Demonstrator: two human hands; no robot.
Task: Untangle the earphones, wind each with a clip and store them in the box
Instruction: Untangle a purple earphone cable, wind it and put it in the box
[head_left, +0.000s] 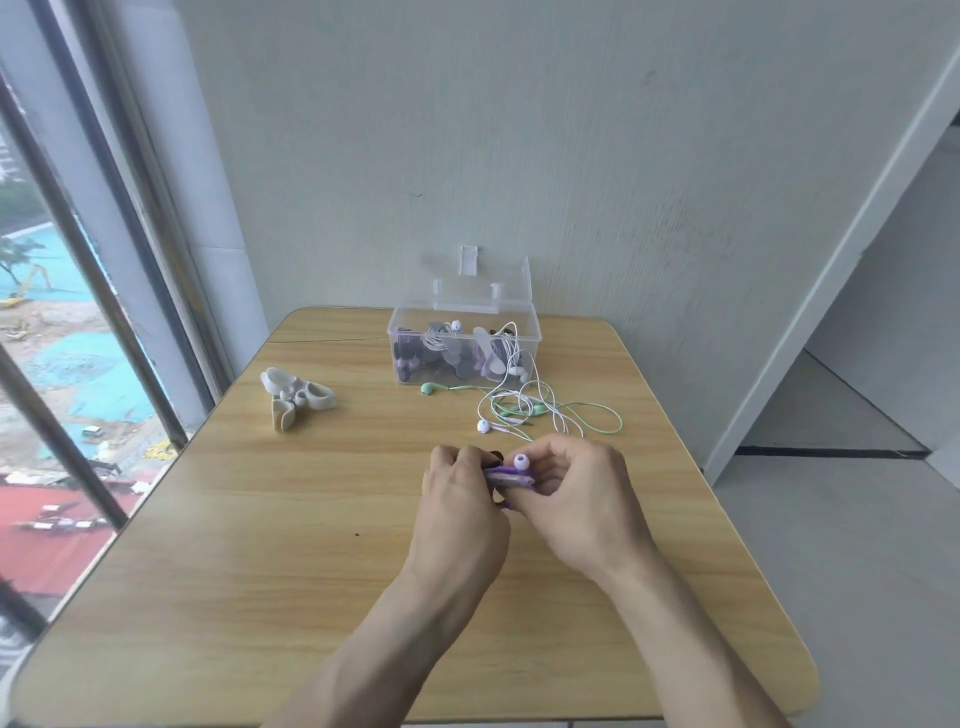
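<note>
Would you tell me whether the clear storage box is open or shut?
Open: the clear box has its lid standing upright behind it.

At the middle of the bench (260, 519), the left hand (457, 512) and right hand (576, 499) pinch a purple clip (506, 475) between them, a white earbud (521, 461) poking up above it. Toward 12 o'clock stands the open clear box (415, 325), holding what look like wound earphones; tangled white and green earphones (535, 410) lie before it, and pale clips (296, 397) at 10 o'clock.

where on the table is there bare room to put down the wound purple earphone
Bare wood lies along the near table edge, and between the beige clips and the left hand. It is crowded between the clear box and the right hand, where loose earphone cables sprawl.
</note>
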